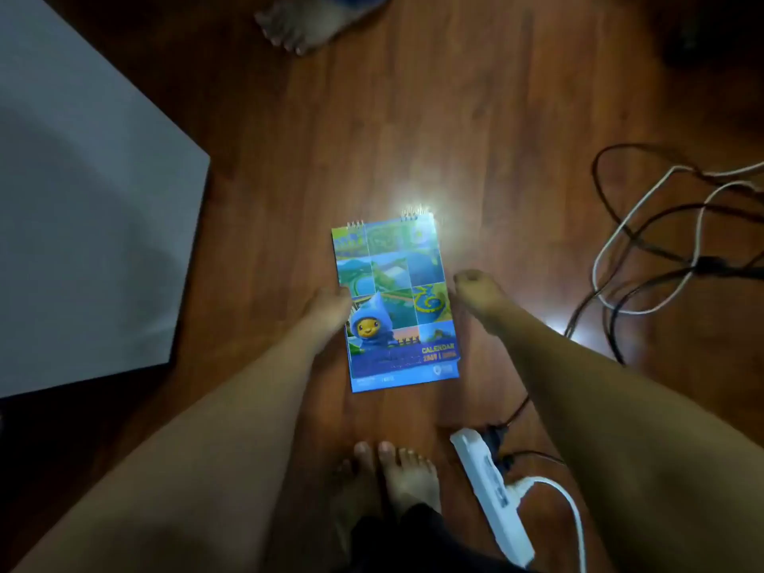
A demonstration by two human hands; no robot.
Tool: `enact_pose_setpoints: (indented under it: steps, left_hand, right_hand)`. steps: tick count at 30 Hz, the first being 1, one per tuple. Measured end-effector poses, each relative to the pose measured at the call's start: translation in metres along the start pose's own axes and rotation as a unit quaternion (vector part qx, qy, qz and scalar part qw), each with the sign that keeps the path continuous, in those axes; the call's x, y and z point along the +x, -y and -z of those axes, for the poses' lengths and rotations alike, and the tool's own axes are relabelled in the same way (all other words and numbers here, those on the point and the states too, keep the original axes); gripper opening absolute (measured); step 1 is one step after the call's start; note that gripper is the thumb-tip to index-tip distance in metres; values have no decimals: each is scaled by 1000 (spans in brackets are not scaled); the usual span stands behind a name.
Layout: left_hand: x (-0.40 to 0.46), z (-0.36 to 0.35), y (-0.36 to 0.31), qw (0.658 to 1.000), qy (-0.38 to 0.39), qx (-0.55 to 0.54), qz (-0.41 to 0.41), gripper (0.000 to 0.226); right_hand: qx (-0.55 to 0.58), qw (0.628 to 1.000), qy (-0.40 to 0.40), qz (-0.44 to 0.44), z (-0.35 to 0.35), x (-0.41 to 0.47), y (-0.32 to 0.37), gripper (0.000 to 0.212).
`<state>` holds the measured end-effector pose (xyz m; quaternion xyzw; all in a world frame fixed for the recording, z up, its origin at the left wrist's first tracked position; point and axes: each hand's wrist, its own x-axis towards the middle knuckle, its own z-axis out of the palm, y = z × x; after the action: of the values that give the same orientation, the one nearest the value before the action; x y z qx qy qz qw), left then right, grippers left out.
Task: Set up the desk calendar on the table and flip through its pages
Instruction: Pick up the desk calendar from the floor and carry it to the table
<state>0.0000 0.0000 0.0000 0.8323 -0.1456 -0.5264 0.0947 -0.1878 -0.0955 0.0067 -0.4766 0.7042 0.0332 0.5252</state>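
View from the head camera, looking straight down. A flat rectangular desk calendar, its glossy blue-and-green cover printed with a grid of landscape tiles and a hooded cartoon figure, lies closed on the reddish-brown wood-plank floor; wire spiral loops line its far short edge, where a glare spot falls. The left hand meets the calendar's left long edge, fingers curled under or against it; whether they pinch the cover cannot be told. The right hand sits just beside the right long edge, fingers bent downward, contact unclear. A matte grey tabletop corner fills the left side, well apart from the calendar. A white plastic power strip and tangled black and white cables lie at right. Bare feet stand below the calendar; another bare foot shows at the top edge.
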Motion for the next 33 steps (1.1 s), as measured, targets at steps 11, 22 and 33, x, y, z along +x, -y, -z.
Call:
enact_pose_setpoints:
  steps: [11,22,33]
  left_hand:
    - [56,-38,4,985,-15,-153,78,73]
    - [-55,18,-24,962,-42,-256,81,67]
    - [-347,242,-161,948,-219,-216,-81,66]
  right_hand:
    - [177,980,-6,-89,-37,54,-12,25]
    - [192,980,-6,-46,15,-35,54,24]
    - [336,936,-54,86,136,-316,282,35]
